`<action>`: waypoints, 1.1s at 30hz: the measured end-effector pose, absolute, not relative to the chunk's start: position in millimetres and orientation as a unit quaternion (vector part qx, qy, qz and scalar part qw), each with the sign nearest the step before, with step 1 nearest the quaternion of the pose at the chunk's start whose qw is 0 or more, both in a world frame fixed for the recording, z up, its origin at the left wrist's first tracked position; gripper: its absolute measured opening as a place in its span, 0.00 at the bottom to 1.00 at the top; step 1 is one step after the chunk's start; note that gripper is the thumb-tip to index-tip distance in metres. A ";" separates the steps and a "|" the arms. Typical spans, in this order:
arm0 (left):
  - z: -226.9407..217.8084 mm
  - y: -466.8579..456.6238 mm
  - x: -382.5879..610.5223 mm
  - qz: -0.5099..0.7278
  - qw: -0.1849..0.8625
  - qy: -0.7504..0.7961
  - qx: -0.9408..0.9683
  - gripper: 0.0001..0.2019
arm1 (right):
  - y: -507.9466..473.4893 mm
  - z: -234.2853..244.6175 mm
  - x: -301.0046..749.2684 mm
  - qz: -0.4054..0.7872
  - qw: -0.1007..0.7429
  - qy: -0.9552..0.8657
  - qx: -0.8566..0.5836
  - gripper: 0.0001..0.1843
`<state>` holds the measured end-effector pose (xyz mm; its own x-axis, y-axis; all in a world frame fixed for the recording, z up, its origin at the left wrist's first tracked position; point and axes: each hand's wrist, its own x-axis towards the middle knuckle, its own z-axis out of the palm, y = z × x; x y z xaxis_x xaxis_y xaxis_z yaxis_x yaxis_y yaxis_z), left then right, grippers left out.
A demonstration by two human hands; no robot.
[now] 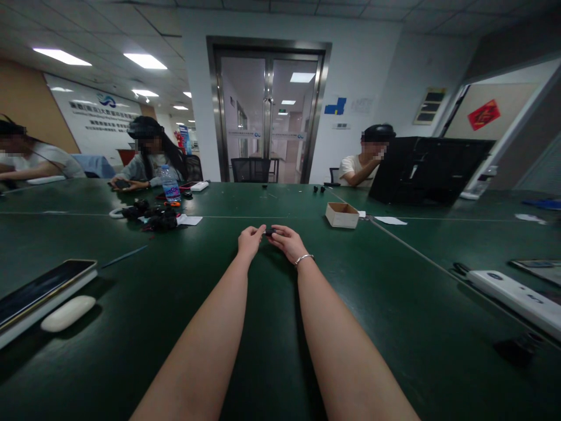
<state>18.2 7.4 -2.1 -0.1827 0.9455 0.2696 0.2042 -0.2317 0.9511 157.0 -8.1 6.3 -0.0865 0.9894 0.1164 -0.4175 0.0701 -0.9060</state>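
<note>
Above the green table (272,327), my two hands meet around a small black object (270,232), whose exact kind is too small to make out. My right hand (287,241), with a silver bracelet (304,258) at the wrist, grips it between thumb and fingers. Pinched at the object's left end is my left hand (250,241), thumb against fingers. A tiny pale bit shows between the left fingertips and the black part. The fingers partly hide the object.
A small open box (342,217) stands right of my hands. Left lie a black tangled pile (160,217), a bottle (170,186), a phone on a white box (48,292) and a white oval case (69,313). A power strip (517,298) lies right. Several people sit across the table.
</note>
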 end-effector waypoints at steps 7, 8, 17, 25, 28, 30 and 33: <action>-1.9 9.5 20.2 0.605 0.443 0.395 0.530 0.14 | -5.2 4.4 159.6 0.582 0.597 -0.414 -0.367 0.09; -1.1 9.1 20.5 0.607 0.455 0.403 0.512 0.16 | -5.1 4.1 159.8 0.582 0.596 -0.415 -0.366 0.09; 3.7 4.4 25.3 0.586 0.423 0.450 0.525 0.15 | -4.4 2.6 160.7 0.582 0.595 -0.411 -0.372 0.09; 3.5 1.8 23.0 0.565 0.426 0.448 0.547 0.14 | -5.5 4.0 161.0 0.586 0.593 -0.404 -0.375 0.09; 3.7 1.4 21.0 0.551 0.444 0.458 0.538 0.12 | -6.5 5.1 161.3 0.589 0.593 -0.402 -0.373 0.08; 4.7 0.8 20.5 0.559 0.435 0.452 0.542 0.12 | -7.0 5.9 161.4 0.590 0.594 -0.399 -0.373 0.07; 6.9 -0.4 20.9 0.562 0.452 0.447 0.529 0.15 | -7.4 6.7 161.0 0.590 0.597 -0.394 -0.375 0.06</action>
